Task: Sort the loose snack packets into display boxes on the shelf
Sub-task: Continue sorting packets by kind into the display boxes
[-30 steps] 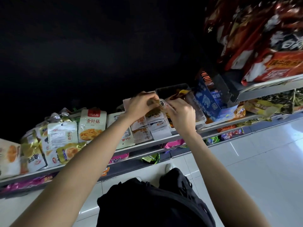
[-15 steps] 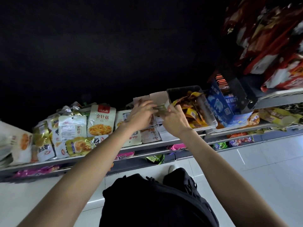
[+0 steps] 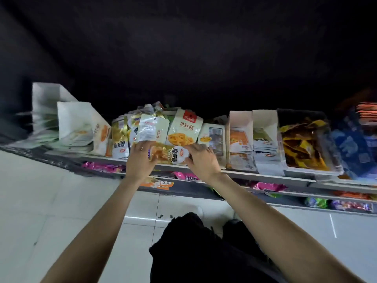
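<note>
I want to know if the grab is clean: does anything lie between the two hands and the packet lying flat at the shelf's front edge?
Nothing visible does: left hand and right hand already flank the flat packet; upright pouches stand behind it.

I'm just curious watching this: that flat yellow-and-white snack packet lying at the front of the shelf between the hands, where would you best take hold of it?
Probably by its two short ends, coming from the front. The yellow-and-white packet lies flat and lengthwise along the shelf edge, with upright pouches crowded behind it. The left hand and right hand already flank those ends, fingers relaxed.
</note>
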A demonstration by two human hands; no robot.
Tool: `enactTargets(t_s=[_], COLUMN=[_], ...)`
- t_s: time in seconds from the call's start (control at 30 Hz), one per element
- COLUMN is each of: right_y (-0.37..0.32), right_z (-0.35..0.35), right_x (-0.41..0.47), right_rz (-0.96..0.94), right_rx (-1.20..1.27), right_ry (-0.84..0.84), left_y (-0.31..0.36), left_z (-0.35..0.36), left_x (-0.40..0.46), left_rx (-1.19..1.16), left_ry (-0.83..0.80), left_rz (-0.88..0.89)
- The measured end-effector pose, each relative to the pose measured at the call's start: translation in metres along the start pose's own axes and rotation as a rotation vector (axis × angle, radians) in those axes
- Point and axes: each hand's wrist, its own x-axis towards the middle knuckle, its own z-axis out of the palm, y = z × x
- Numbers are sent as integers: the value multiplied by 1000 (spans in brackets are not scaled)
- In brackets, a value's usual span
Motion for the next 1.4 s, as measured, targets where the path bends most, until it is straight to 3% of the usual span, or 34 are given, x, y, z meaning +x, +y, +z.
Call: enactTargets(t_s=[0.1, 0.2, 0.27, 0.37, 0.57, 0.67, 0.8, 0.93, 1.1, 1.17, 1.23, 1.4], right_y=[-13, -17, -17, -22, -19, -12, -1, 46, 92, 104, 114, 135], right_z=[22, 38, 42, 27, -29, -54, -74, -91, -125, -131, -132, -117], right_x=[22, 33, 37, 36, 5, -14, -41, -83, -120, -115, -103, -69], right_rz=[48, 137, 222, 339, 193, 125, 142, 440, 724, 718, 592, 206], right_rx=[-161, -185, 29, 509, 645, 564, 379, 363, 536, 440, 164, -395], right_ry=[-58, -1, 51, -19, 91, 110, 271, 512, 938, 992, 986, 701], left_y=[-4, 1, 5, 12, 35, 50, 77, 109, 161, 174, 182, 196], left_z=[1, 2, 0, -9, -67, -83, -73, -46, 2, 23, 38, 51], left_x=[1, 4, 8, 11, 9, 5, 6, 18, 34, 44, 52, 53], left_rx=[81, 178, 227, 208, -291, -526, -589, -362, -458, -457, -476, -500], left_ry=[-66, -88, -74, -97, -253, -357, -238, -9, -142, -187, -229, -272], left_rz=[52, 88, 139, 248, 209, 184, 208, 300, 206, 138, 79, 83])
